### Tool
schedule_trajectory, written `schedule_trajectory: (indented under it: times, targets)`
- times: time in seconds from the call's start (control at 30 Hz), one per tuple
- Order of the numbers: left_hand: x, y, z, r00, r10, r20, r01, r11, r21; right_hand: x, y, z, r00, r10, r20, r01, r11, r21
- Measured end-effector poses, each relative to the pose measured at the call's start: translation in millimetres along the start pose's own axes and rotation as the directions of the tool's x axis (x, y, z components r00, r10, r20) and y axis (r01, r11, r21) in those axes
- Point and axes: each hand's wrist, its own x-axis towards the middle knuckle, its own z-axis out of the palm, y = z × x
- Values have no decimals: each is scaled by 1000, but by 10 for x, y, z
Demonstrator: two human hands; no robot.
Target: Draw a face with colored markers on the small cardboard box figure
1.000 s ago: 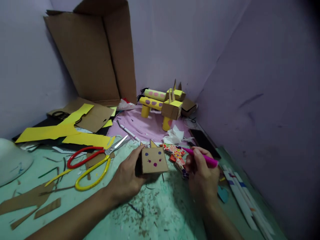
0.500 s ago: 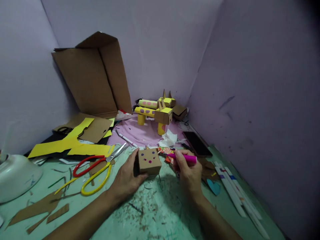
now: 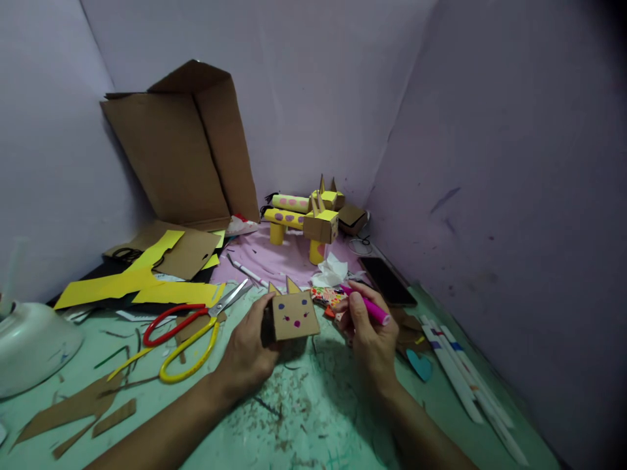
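A small brown cardboard box [image 3: 287, 321] with pointed ears and a face of dark dots and a magenta nose is gripped from its left side by my left hand [image 3: 249, 346]. The drawn face is turned toward me. In my right hand [image 3: 369, 333] a magenta marker [image 3: 375, 309] is held between thumb and fingers, its tip end pointing up and left, apart from the box. Behind that hand lies a flower-patterned piece [image 3: 327, 296], partly covered. Scissors [image 3: 211, 323] with a red and a yellow handle loop rest left of my left hand.
Yellow cardboard animals [image 3: 318, 225] stand at the back on pink cloth. A large cardboard box [image 3: 166, 156] leans at the left wall. Yellow paper strips [image 3: 142, 274] and cardboard scraps [image 3: 73, 408] lie left; a phone [image 3: 386, 281], blue heart [image 3: 418, 365] and white markers [image 3: 455, 378] lie right.
The small box has tipped up in my left hand, so its face turns more toward me and the ears show. The marker has tilted, its rear end lower.
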Motion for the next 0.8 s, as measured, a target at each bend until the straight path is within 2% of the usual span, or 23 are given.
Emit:
schedule_trajectory:
  times: [0.13,0.27,0.6,0.8]
  targets:
    - [-31,-44,14,978,166,-124,-149,980,135,24,-26,-13,1000,15,12,-15,1000,-2]
    - [-15,-34,26,960,235,-153,-202,958,204,38,-16,-5,998,21,61,-19,999,-40]
    - [4,-11,57,939,317,-136,-283,934,219,42,56,1,981,36,192,-15,994,-109]
    - [-9,-6,64,948,293,-123,-265,942,206,-14,21,41,958,56,283,-21,992,-124]
